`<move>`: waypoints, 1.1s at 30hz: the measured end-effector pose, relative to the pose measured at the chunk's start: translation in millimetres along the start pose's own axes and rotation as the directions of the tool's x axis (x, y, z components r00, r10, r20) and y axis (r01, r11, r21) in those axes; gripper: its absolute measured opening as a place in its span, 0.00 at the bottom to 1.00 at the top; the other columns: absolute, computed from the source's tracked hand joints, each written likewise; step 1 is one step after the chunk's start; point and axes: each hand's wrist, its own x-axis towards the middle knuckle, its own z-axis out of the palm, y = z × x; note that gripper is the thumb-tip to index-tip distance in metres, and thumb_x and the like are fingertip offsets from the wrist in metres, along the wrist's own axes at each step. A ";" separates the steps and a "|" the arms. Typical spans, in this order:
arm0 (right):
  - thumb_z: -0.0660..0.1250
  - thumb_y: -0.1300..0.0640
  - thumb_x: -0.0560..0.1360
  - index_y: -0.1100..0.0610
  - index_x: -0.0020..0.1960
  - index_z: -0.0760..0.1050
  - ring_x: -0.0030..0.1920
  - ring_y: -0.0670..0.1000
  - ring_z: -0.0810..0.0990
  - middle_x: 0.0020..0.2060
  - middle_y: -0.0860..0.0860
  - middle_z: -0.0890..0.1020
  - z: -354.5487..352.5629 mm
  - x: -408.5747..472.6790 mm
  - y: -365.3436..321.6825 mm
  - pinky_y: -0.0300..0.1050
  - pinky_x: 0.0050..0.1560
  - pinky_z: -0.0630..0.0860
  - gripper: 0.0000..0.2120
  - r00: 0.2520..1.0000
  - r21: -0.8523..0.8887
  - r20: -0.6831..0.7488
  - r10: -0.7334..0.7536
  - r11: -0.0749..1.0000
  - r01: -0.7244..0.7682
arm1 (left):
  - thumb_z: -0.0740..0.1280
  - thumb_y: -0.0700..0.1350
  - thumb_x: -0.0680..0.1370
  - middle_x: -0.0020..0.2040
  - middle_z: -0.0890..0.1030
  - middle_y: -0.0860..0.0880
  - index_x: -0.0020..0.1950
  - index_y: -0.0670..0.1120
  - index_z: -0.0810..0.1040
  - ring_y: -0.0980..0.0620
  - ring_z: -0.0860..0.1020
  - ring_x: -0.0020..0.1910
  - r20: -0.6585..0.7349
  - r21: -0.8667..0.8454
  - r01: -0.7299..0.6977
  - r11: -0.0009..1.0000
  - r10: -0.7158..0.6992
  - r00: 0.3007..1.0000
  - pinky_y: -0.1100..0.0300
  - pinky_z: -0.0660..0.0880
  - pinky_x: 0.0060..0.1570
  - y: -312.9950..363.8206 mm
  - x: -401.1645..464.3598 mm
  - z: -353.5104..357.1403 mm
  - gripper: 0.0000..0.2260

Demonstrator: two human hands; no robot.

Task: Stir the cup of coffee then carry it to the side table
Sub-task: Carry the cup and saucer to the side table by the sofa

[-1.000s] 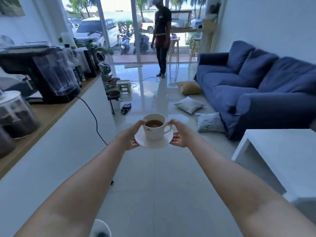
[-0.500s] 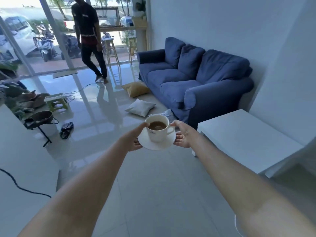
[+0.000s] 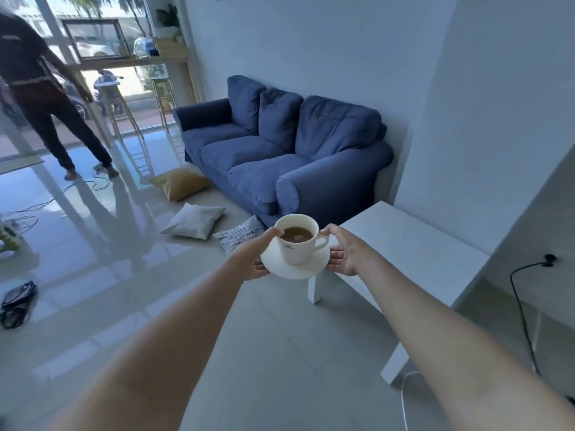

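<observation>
both hands share the grip – the left hand (image 3: 253, 262) and the right hand (image 3: 348, 255) are each clamped on opposite edges of the white saucer (image 3: 295, 269), fingers tucked under its rim and thumbs reaching up to touch the sides of the cup of coffee (image 3: 297, 239). the cup stands upright on the saucer, its handle turned to the right, the coffee sitting some way below the lip. cup and saucer are held in the air over the floor, just at the near-left corner of the white desk (image 3: 413, 253), not yet above its top.

to do this stretch well, i'd judge the saucer should stay level and the arms move as one, so the coffee does not slosh – slow steps, no sudden turn. the thumbs are the only thing stopping the cup from sliding, so they should keep contact until the saucer is down. the desk top looks bare, so setting it well in from the edge seems safest. the cushions (image 3: 194, 220) on the floor to the left, in front of the blue sofa (image 3: 280, 157), are worth stepping clear of.
</observation>
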 end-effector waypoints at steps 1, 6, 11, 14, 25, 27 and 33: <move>0.68 0.53 0.67 0.64 0.43 0.73 0.43 0.57 0.80 0.42 0.59 0.80 -9.2 10.4 -6.2 0.46 0.44 0.80 0.14 1.000 0.015 -0.011 0.009 1.000 -0.009 | 0.75 0.54 0.66 0.47 0.82 0.44 0.58 0.44 0.74 0.48 0.82 0.44 0.006 0.003 0.002 1.000 -0.002 1.000 0.55 0.79 0.48 4.9 10.9 10.8 0.26; 0.69 0.53 0.65 0.65 0.52 0.74 0.45 0.58 0.82 0.47 0.60 0.82 -59.6 63.6 -40.0 0.48 0.47 0.82 0.21 0.999 0.067 -0.045 0.027 0.997 -0.024 | 0.76 0.51 0.67 0.52 0.83 0.43 0.59 0.42 0.75 0.46 0.82 0.50 0.077 0.018 0.006 1.000 -0.007 0.997 0.54 0.78 0.56 34.7 58.4 69.4 0.25; 0.70 0.52 0.64 0.64 0.57 0.74 0.46 0.58 0.82 0.48 0.60 0.82 -109.5 104.9 -76.4 0.46 0.41 0.81 0.25 0.996 0.125 -0.085 0.015 0.992 -0.004 | 0.77 0.51 0.65 0.49 0.83 0.43 0.60 0.41 0.75 0.45 0.82 0.48 0.142 0.039 -0.008 0.999 0.002 0.990 0.54 0.79 0.54 66.4 104.8 130.1 0.27; 0.70 0.53 0.65 0.64 0.54 0.75 0.45 0.57 0.81 0.46 0.59 0.81 -140.1 124.7 -90.5 0.47 0.47 0.81 0.22 0.992 0.161 -0.126 0.006 0.987 0.015 | 0.77 0.51 0.66 0.50 0.83 0.43 0.60 0.41 0.74 0.45 0.82 0.49 0.164 0.076 0.007 0.997 -0.020 0.986 0.55 0.80 0.51 77.7 130.6 166.8 0.27; 0.69 0.56 0.67 0.62 0.44 0.75 0.43 0.57 0.80 0.39 0.57 0.80 -226.8 197.6 -115.1 0.48 0.52 0.80 0.11 0.960 0.334 -0.277 0.039 0.941 0.058 | 0.76 0.51 0.68 0.50 0.81 0.43 0.59 0.42 0.72 0.45 0.82 0.48 0.300 0.261 0.029 0.965 -0.110 0.948 0.53 0.78 0.52 112.7 230.7 278.0 0.26; 0.69 0.56 0.67 0.62 0.44 0.75 0.42 0.57 0.80 0.39 0.58 0.79 -238.0 213.1 -117.3 0.49 0.55 0.79 0.10 0.955 0.352 -0.291 0.057 0.934 0.052 | 0.76 0.51 0.69 0.51 0.81 0.43 0.60 0.42 0.72 0.45 0.82 0.49 0.314 0.288 0.018 0.957 -0.112 0.943 0.53 0.78 0.52 117.1 251.0 294.2 0.26; 0.68 0.57 0.68 0.62 0.44 0.75 0.39 0.55 0.80 0.39 0.57 0.80 -272.4 264.6 -126.5 0.45 0.45 0.79 0.09 0.923 0.440 -0.365 0.122 0.896 0.056 | 0.76 0.51 0.69 0.52 0.83 0.43 0.60 0.41 0.74 0.47 0.83 0.50 0.406 0.380 0.015 0.925 -0.181 0.896 0.56 0.78 0.51 130.7 319.1 346.0 0.25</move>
